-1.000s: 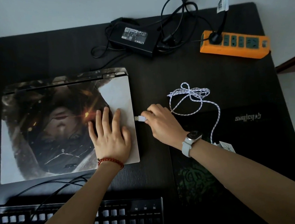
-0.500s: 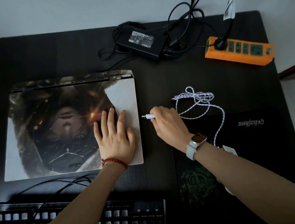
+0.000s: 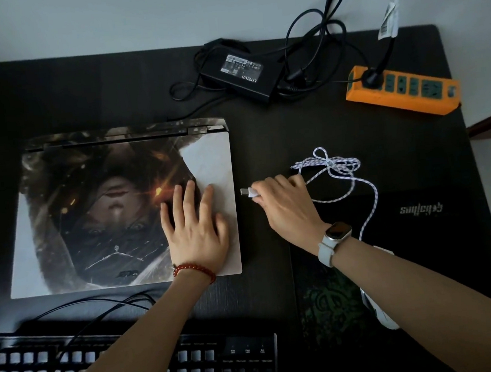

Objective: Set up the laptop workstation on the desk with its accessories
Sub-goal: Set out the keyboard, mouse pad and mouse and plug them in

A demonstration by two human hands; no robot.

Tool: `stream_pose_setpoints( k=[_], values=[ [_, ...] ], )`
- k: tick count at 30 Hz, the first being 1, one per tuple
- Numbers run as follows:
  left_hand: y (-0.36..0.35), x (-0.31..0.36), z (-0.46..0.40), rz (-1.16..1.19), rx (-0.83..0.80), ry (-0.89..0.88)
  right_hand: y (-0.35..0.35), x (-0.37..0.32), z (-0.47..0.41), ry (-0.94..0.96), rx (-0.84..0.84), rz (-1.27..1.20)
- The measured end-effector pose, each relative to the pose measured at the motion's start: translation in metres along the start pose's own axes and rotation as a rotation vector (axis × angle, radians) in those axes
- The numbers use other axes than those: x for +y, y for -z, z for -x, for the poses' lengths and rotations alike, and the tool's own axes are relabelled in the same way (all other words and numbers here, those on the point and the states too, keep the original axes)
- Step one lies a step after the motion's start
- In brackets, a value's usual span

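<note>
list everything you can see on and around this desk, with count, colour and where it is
closed laptop with printed artwork lid: 1, brown and white, desk left
black power adapter brick: 1, black, back centre, cables tangled around it
orange power strip: 1, orange with green sockets, back right, one black plug in it
white braided USB cable: 1, white, knotted bundle right of laptop
black keyboard with pale keys: 1, front left
black mouse pads: 2, front right
white mouse: 1, mostly hidden under right forearm
dark desk: 1, black
left hand: flat on laptop lid, red bead bracelet
right hand: holding USB plug beside laptop's right edge, white smartwatch
</note>
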State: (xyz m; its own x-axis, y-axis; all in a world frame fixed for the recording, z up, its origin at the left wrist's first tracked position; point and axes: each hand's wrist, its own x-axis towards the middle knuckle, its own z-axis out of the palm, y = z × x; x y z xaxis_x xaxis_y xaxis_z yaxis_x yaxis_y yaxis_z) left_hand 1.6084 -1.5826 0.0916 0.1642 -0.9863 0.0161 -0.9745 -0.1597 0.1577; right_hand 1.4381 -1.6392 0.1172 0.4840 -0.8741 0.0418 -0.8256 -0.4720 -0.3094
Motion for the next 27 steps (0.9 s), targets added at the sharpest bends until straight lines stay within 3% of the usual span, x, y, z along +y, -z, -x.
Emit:
stream_pose_setpoints(
  k=[4, 9, 27],
  values=[
    [0.002, 0.002, 0.000, 0.006, 0.003, -0.003, -0.007, -0.009, 0.001, -0.119, -0.089, -0.080],
    [0.003, 0.001, 0.000, 0.010, 0.000, -0.001, -0.011, -0.018, 0.001, -0.246, -0.033, -0.235],
    [0.003, 0.002, 0.000, 0.002, 0.020, -0.005, -0.013, -0.013, 0.001, -0.129, -0.053, -0.284]
  ],
)
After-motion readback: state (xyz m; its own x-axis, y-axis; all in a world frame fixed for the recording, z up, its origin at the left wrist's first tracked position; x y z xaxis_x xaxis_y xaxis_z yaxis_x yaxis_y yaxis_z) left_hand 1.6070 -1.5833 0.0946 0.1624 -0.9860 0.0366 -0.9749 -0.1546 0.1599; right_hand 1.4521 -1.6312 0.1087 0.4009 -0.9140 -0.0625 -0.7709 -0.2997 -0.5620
